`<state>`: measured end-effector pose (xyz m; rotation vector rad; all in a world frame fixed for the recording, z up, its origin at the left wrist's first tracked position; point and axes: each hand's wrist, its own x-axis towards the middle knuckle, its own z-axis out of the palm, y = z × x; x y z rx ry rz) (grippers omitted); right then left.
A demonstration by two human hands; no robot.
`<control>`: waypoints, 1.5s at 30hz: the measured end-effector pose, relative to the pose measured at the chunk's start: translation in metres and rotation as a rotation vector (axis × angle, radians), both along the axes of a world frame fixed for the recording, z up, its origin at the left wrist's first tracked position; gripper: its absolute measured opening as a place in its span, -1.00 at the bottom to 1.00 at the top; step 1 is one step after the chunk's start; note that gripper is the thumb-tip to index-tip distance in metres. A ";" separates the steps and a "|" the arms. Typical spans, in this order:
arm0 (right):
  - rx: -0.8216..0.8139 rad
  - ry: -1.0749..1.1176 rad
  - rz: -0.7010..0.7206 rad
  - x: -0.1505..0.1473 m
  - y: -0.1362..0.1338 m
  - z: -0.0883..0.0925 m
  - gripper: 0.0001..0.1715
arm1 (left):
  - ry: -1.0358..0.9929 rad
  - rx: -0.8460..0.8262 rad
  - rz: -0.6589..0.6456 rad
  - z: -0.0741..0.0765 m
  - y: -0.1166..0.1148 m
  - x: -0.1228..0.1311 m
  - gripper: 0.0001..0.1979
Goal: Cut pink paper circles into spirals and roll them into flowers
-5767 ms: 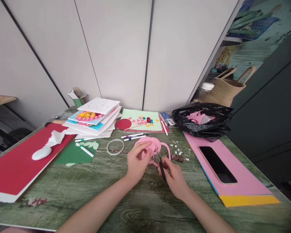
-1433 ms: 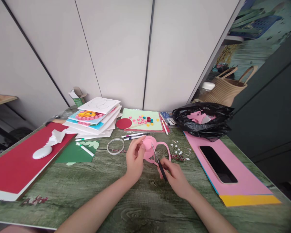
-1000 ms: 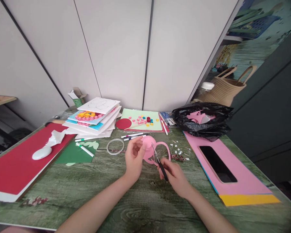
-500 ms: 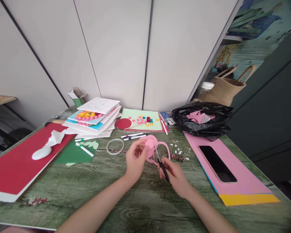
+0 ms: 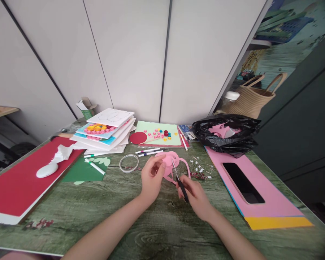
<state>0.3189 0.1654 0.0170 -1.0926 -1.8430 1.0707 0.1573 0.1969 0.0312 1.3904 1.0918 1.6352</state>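
Note:
My left hand point(image 5: 153, 176) pinches a piece of pink paper point(image 5: 168, 161) between thumb and fingers, a little above the table. My right hand point(image 5: 193, 193) is closed round the black handles of a pair of scissors point(image 5: 182, 188). The blades point up and away and lie against the pink paper, just right of my left thumb. A narrow curved strip of the same paper loops out to the right, beyond the blades. Whether the blades are apart is too small to tell.
Left of my hands lie a roll of tape point(image 5: 128, 163), green paper point(image 5: 83, 172) and red sheets point(image 5: 8, 180). Behind are stacked boards point(image 5: 108, 139) and a pale green sheet point(image 5: 141, 127) with paper coils. At right: a black bag point(image 5: 233, 146) and a phone point(image 5: 243, 183) on pink sheets.
The pink paper has turned slightly against the blades, and its strip has swung a little at the right. Both hands stay almost where they were.

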 end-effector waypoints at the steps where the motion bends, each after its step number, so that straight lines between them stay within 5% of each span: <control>1: -0.001 -0.002 0.002 0.000 0.000 0.000 -0.77 | 0.001 0.004 0.002 0.000 0.000 0.000 -0.80; 19: -0.055 -0.008 0.067 0.002 0.000 0.005 -0.76 | 0.022 0.074 0.043 0.003 0.002 -0.004 -0.76; 45: -0.069 0.028 0.030 0.000 -0.001 0.005 -0.74 | -0.052 -0.035 0.043 0.002 0.001 -0.001 -0.80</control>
